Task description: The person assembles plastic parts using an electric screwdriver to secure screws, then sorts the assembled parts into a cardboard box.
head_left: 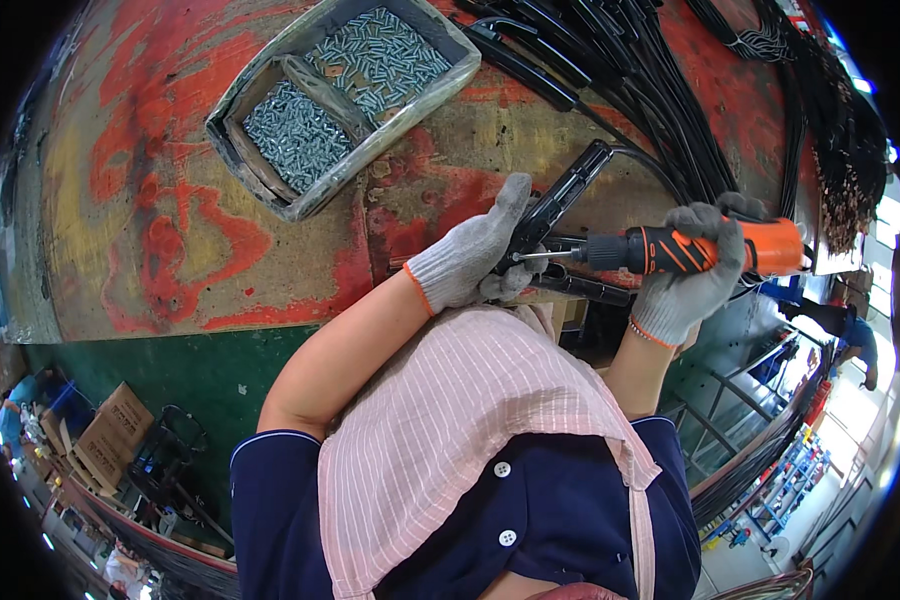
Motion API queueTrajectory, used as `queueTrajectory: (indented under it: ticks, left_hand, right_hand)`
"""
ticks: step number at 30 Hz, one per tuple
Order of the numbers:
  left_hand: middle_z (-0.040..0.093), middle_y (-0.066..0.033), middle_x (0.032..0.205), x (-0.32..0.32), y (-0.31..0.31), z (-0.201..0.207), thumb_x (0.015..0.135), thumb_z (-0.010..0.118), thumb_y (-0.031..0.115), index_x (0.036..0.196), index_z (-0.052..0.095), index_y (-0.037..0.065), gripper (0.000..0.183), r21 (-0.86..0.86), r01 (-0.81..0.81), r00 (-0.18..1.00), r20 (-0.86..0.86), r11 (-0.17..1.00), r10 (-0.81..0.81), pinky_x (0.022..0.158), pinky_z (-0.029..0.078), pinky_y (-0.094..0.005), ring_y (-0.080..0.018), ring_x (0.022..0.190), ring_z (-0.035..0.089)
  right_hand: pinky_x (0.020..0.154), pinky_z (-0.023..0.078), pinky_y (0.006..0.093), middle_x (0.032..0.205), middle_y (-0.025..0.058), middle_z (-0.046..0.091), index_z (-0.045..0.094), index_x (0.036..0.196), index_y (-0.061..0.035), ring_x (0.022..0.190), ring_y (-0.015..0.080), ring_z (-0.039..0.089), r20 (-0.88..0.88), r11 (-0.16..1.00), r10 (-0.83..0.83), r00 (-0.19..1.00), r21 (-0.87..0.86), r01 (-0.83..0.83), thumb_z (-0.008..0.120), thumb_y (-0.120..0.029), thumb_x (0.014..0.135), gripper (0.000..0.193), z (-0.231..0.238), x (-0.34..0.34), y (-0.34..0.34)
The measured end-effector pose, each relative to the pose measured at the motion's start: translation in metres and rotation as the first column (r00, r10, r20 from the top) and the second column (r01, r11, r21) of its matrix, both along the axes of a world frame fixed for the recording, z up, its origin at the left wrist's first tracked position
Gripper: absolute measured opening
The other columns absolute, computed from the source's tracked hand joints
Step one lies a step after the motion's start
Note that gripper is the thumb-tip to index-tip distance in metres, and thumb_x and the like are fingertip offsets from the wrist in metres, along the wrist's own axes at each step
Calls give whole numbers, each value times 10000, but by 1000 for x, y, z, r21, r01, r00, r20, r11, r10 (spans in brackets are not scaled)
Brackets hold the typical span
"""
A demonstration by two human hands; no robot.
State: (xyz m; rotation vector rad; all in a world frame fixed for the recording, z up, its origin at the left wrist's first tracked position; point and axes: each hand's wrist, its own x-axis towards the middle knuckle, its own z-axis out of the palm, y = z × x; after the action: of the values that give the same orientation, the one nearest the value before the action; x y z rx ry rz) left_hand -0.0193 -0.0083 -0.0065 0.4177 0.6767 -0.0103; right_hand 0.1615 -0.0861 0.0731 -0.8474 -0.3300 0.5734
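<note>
My left hand [470, 258], in a grey knit glove with an orange cuff, is closed around a long black plastic housing [570, 188] tilted up to the right. A cable runs from the housing's far end toward the black bundle. My right hand [676, 300], gloved alike, grips an orange and black electric screwdriver [770, 247] held level. Its thin metal bit points left and reaches the housing beside my left fingers; whether a screw sits at the tip is hidden. Another black part [590, 290] lies just below the bit, near the table edge.
A worn two-compartment tray [395, 132] with many small silver screws [380, 62] stands at the far left of the red-stained table [200, 240]. Black cables [660, 110] with long housings lie at the far right. Cardboard boxes [110, 437] stand on the green floor; other people are in the background.
</note>
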Motion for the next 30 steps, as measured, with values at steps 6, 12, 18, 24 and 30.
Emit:
queueTrajectory:
  ticks: [6,12,18,24,30]
  left_hand:
    - [568,-9,636,7,-3,10,941,295,738,1305,512,155,721,25,12,984,-176,1000,-7,312,315,-211,-78,371,445]
    - [534,13,616,3,-4,2,933,303,748,1234,560,149,718,11,-18,992,-125,1000,19,312,298,-216,-79,369,417]
    - [532,23,649,3,-7,0,870,257,835,1213,571,112,860,40,-103,995,8,994,103,333,310,-207,-72,394,417]
    - [500,33,677,0,-6,0,858,222,854,1210,576,98,906,-47,-87,996,5,995,88,382,309,-201,-55,455,419]
    - [510,12,622,5,-8,-10,898,239,810,1056,596,136,779,-35,24,995,-95,999,-27,407,327,-231,-82,444,429]
  right_hand:
    - [538,487,307,1171,69,565,425,1324,-138,633,110,552,350,998,-45,936,63,25,653,50,815,588,36,-51,-18]
    - [566,581,398,1088,93,527,203,1515,-229,654,200,627,550,997,-61,833,-14,82,674,121,749,965,36,-85,-12]
    - [604,550,362,879,61,526,325,1357,-160,636,181,600,516,990,17,856,-129,59,662,79,732,749,50,-93,8]
    - [567,523,331,901,54,532,334,1356,-171,604,148,567,506,989,130,853,-132,-73,654,96,724,757,37,-78,4]
    - [503,494,304,1145,58,519,267,1523,-223,593,113,525,504,895,391,770,-14,-445,658,137,749,939,62,-54,44]
